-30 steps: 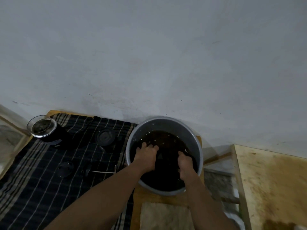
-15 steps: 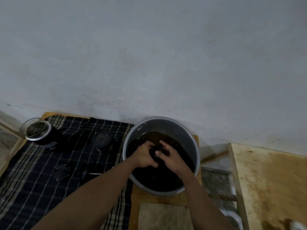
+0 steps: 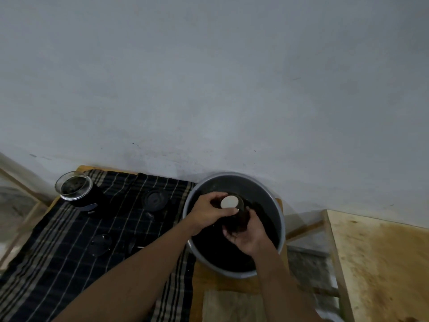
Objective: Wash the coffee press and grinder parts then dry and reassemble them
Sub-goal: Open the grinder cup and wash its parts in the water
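A grey basin (image 3: 277,205) of dark water stands on a wooden table. Above the water I hold a dark cylindrical part with a pale round face (image 3: 229,202). My left hand (image 3: 210,211) grips its upper end from the left. My right hand (image 3: 249,231) cups it from below and the right. On the black striped cloth (image 3: 58,259) to the left lie a glass coffee press beaker (image 3: 75,189), a round black lid (image 3: 154,200), a black disc (image 3: 100,244) and a small part with a thin rod (image 3: 135,246).
A grey wall rises right behind the table. A stained wooden surface (image 3: 383,256) sits to the right, across a gap. A pale cloth (image 3: 228,305) lies on the table's near edge below the basin.
Both hands were in the water at first, then came together. They have now lifted the dark part out of the water, and its pale face shows.
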Motion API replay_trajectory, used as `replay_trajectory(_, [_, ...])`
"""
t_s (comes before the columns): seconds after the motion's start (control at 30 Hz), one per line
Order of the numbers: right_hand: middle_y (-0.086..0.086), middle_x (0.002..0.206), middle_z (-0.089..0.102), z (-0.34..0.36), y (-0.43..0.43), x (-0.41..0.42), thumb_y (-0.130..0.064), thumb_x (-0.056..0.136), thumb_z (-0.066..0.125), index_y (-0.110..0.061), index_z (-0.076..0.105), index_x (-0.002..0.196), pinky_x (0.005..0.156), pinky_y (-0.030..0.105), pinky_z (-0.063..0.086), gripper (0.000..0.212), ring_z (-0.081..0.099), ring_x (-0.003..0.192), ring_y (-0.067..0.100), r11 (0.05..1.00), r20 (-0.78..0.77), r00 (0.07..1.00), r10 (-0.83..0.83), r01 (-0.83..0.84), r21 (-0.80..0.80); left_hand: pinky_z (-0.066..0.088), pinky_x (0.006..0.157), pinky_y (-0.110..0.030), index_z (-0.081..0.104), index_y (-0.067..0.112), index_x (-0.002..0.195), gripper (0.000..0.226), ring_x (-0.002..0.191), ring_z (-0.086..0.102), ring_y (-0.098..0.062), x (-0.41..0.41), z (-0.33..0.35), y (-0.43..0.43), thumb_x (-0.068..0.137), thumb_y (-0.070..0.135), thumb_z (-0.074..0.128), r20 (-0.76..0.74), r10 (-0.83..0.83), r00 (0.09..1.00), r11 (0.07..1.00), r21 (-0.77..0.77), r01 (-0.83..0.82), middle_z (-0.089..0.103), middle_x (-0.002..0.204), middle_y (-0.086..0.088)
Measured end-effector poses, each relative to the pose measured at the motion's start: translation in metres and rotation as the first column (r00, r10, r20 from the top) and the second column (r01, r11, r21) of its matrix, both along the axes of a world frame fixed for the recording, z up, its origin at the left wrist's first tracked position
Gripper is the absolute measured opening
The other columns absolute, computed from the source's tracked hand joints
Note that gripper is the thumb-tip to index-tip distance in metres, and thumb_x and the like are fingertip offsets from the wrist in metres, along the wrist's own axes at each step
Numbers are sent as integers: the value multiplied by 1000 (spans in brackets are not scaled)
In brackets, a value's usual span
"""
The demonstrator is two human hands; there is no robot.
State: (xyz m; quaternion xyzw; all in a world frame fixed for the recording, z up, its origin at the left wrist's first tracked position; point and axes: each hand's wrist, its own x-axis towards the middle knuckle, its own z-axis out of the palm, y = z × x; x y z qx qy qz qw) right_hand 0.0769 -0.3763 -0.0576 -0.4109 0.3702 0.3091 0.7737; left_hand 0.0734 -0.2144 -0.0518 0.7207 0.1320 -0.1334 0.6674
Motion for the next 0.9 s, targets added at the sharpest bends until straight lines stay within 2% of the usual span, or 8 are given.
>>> replay_trajectory(0.17, [22,124,69,0,28,-13,-31,111,31,-14,62,129,90,56,57,40,65,115,44,993,77,990,-122,121,12,48,107,-25,65,22,135,80,120,63,-5,6,9,4,64,34,98,39,-206,978,959,209,194,70,127,9])
replay_trajectory(0.27, [18,116,74,-1,30,-8,-27,109,37,-14,68,126,99,56,54,38,66,113,39,978,175,983,-46,80,-192,46,113,-31,52,21,148,107,128,59,-9,4,2,4,54,39,100,38,-152,988,972,186,142,64,137,6])
replay_trajectory(0.33, [9,122,73,0,24,-7,-31,108,41,-26,69,125,105,54,51,33,65,116,30,913,261,960,101,16,-408,49,110,-31,49,18,148,117,124,62,-11,4,2,4,46,42,101,38,-82,996,984,164,75,65,136,4])
replay_trajectory(0.43, [0,139,62,8,18,-7,-40,108,40,-39,60,136,111,51,45,34,57,125,21,796,391,878,277,18,-606,52,96,-16,66,16,125,81,113,67,-12,7,8,3,53,26,103,74,-58,996,984,172,44,71,121,2])
replay_trajectory(0.57, [2,145,57,20,13,-4,-22,110,38,-17,63,134,118,48,37,34,51,134,21,629,444,789,425,96,-771,47,109,-26,68,27,119,85,122,60,-10,13,12,0,43,41,104,109,-77,991,980,192,55,49,144,-2])
replay_trajectory(0.67, [-4,135,60,19,11,-2,-19,109,43,-19,59,139,116,46,41,34,54,128,18,603,441,772,458,95,-792,50,106,-29,69,21,124,79,117,65,-9,12,10,1,53,29,103,101,-99,990,978,194,78,68,127,6])
replay_trajectory(0.77, [0,119,69,18,9,-3,-21,110,42,-18,66,122,109,44,47,28,61,113,17,581,423,774,471,89,-809,44,108,-24,69,17,125,76,123,58,-6,7,12,-2,56,24,102,106,-72,992,981,188,51,65,125,12])
replay_trajectory(0.9, [-2,120,63,15,6,-6,-19,110,41,-14,64,129,102,33,42,31,58,115,18,554,419,770,481,104,-826,36,112,-18,68,15,128,77,124,51,-2,1,13,-6,59,20,101,87,-69,994,981,189,52,58,124,12])
